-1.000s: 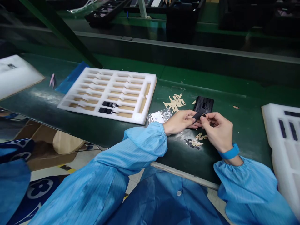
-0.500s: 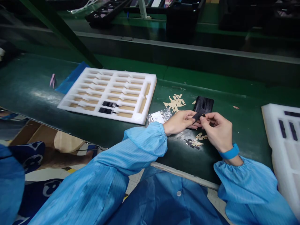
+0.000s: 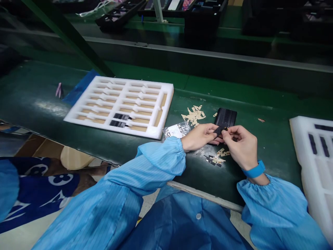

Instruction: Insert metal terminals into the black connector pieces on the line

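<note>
My left hand (image 3: 199, 136) and my right hand (image 3: 241, 146) meet over the green belt (image 3: 39, 100), both pinching one small black strip (image 3: 220, 130) between their fingertips. Just behind the hands lies a black ribbed holder (image 3: 225, 117). A heap of tan paper tabs (image 3: 194, 114) lies to its left, and a few more tabs with black bits (image 3: 215, 159) lie under my right hand. A clear plastic bag (image 3: 177, 130) rests beside my left wrist.
A white foam tray (image 3: 156, 130) with long slots holds two black strips (image 3: 119, 119) near its front. Another white foam tray (image 3: 299, 139) lies at the right edge. Pink tweezers (image 3: 58, 90) and a blue sheet (image 3: 79, 86) lie far left. Black trays stand behind the rail.
The white sheet at the far left edge is gone from view. A blue-clothed person at the lower left has shifted. My hands have hardly moved.
</note>
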`<state>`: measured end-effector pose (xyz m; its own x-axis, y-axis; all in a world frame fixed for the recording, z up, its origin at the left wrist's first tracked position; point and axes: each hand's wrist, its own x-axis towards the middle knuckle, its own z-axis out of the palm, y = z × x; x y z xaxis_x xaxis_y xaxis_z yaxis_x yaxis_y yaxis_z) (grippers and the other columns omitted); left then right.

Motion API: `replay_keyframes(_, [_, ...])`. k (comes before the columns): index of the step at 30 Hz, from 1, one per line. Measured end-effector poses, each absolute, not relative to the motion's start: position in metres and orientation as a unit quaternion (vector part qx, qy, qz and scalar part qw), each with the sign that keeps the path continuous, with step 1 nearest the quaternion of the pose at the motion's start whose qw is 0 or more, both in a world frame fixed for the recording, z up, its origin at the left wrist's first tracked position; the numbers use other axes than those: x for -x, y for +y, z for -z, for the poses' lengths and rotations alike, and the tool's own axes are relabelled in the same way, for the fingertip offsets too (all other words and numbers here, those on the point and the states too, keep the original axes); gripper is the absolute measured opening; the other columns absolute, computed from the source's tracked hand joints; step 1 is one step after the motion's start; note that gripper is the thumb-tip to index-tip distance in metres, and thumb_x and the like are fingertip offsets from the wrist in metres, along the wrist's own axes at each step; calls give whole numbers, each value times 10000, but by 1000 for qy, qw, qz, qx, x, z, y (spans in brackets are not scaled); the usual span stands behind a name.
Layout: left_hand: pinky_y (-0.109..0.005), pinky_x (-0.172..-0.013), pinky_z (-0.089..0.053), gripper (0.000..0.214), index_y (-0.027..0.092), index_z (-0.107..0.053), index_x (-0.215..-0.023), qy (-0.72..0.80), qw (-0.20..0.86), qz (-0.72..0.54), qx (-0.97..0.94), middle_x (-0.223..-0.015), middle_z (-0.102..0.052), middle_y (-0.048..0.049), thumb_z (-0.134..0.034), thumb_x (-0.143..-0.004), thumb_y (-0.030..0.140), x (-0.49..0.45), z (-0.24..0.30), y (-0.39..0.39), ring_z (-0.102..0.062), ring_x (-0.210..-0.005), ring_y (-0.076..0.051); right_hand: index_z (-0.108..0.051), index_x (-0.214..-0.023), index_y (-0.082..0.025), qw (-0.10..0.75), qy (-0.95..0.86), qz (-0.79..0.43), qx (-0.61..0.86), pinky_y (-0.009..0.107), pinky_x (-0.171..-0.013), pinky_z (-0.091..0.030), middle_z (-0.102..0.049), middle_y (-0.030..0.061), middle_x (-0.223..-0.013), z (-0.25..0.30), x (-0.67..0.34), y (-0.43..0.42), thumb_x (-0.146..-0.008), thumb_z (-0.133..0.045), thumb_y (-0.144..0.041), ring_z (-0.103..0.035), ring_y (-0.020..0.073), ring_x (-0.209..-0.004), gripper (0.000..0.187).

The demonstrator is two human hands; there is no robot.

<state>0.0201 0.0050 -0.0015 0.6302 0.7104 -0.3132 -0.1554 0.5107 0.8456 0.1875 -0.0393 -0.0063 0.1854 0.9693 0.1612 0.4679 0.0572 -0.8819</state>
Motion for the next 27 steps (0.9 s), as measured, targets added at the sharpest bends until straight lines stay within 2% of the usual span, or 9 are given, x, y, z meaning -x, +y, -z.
replay_keyframes(5, [-262,-815,-585,79,94,-574,-1007,348,779,-274,-443,-840,-704,-49,-577,-932,67,-22,3,4,-719,-779,-96,-653,-815,-181,447,-579,-270,626,269,-536,-490,-660,24,-729,5,-185,-40,-841,-716,-346,-608,142,-580,179])
replay_keyframes(8, [-250,-729,-587,42,105,-543,-976,371,745,-267,-486,-824,-695,-52,-569,-950,123,-22,5,5,-715,-770,-115,-654,-813,-182,436,-598,-238,629,263,-527,-468,-650,17,-715,3,-184,-41,-845,-717,-346,-584,134,-576,179])
replay_keyframes(12, [-210,-647,-538,67,124,-523,-1008,375,697,-265,-551,-931,-721,-90,-514,-984,186,-19,7,7,-706,-813,-129,-659,-869,-184,467,-588,-176,637,266,-553,-479,-666,28,-778,0,-185,-41,-859,-718,-351,-608,142,-631,178])
replay_keyframes(16, [-201,-745,-525,120,130,-550,-1055,365,645,-298,-602,-1017,-728,-80,-454,-998,175,-15,8,8,-657,-812,-72,-666,-927,-186,480,-591,-183,622,278,-595,-504,-679,36,-829,3,-188,-40,-871,-709,-328,-628,150,-678,158])
replay_keyframes(20, [-220,-736,-545,107,126,-587,-1020,358,649,-292,-604,-860,-707,-43,-554,-943,192,-17,15,5,-677,-783,-99,-673,-1042,-195,456,-622,-179,611,284,-604,-501,-675,22,-856,6,-188,-40,-872,-706,-290,-618,138,-660,197])
replay_keyframes(23, [-245,-714,-570,106,119,-603,-968,362,673,-294,-574,-784,-693,-36,-617,-888,186,-19,20,3,-689,-753,-120,-677,-1005,-190,448,-652,-131,597,272,-580,-482,-651,12,-822,3,-186,-41,-875,-696,-257,-580,122,-620,147])
replay_keyframes(27, [-231,-697,-563,101,120,-614,-939,387,639,-305,-591,-786,-704,-41,-631,-870,192,-19,19,1,-694,-746,-122,-663,-916,-183,444,-677,-84,580,256,-568,-466,-624,0,-752,-2,-182,-43,-875,-674,-203,-552,115,-600,47])
